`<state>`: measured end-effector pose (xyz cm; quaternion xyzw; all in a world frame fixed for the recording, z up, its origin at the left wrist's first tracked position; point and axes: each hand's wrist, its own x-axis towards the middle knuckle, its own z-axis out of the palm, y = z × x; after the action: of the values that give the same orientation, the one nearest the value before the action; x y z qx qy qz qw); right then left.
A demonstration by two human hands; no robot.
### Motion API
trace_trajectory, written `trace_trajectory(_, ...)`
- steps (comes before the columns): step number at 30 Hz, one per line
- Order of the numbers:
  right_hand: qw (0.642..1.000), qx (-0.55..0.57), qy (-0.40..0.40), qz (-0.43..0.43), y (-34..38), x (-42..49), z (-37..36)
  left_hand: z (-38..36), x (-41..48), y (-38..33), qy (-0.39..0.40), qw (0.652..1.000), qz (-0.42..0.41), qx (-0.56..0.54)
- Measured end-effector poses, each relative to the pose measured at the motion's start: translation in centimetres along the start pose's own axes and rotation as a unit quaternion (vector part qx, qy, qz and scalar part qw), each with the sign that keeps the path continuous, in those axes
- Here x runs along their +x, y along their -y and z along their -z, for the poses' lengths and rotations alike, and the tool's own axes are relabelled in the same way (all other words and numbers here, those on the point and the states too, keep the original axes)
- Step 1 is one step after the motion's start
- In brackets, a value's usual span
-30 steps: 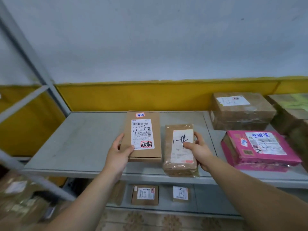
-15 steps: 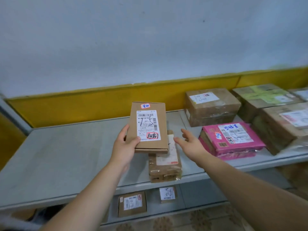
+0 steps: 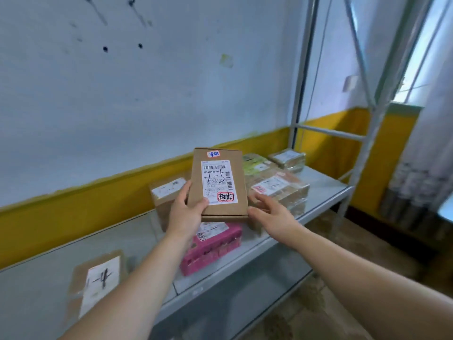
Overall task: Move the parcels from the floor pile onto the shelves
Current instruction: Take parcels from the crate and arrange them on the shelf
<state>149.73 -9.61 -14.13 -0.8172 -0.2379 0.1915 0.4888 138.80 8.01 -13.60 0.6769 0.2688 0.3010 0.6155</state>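
Observation:
My left hand [image 3: 187, 212] grips a flat brown parcel [image 3: 218, 184] by its lower left corner, thumb on its white label, and holds it up above the grey metal shelf [image 3: 144, 231]. Beside the parcel's lower right corner my right hand [image 3: 272, 212] hangs with fingers spread, holding nothing. A taped brown parcel with a white label [image 3: 98, 283] lies on the shelf at the lower left.
A pink box [image 3: 213, 246] sits on the shelf under the held parcel, with several brown boxes [image 3: 277, 190] behind and to the right. The rack's grey uprights [image 3: 300, 77] and braces stand at the right end. Patterned floor lies below on the right.
The view has swung right along the shelf. My left hand carried the flat parcel rightward and higher. The taped parcel my right hand let go of now lies far left.

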Motion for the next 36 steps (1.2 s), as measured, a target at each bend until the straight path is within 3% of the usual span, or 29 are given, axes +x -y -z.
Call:
trace_trajectory(7, 0.996, -0.048, -0.065, -0.047, -7.0, 0.1, 16.8, -18.7, -0.3, -2.0, 0.074, 0.997, -0.015, -0.009)
trace_trajectory(14, 0.991, -0.057, -0.092, -0.078, -11.9, 3.1, 25.5, -30.0, 2.9, -1.7, 0.124, 0.992, -0.012, -0.003)
trace_trajectory(23, 0.991, -0.057, -0.079, -0.09, -15.6, 16.3, 30.0, -38.8, 13.5, 0.3, 0.122, 0.991, -0.014, 0.05)
trace_trajectory(30, 0.988, -0.085, -0.02, -0.129, -19.4, 24.5, 31.6, -40.6, 20.3, 1.7, 0.14, 0.985, 0.036, 0.098)
trace_trajectory(36, 0.974, -0.177, 0.039, -0.137, -24.1, 29.4, 33.0, -42.3, 23.2, 3.0, 0.162, 0.965, 0.058, 0.199)
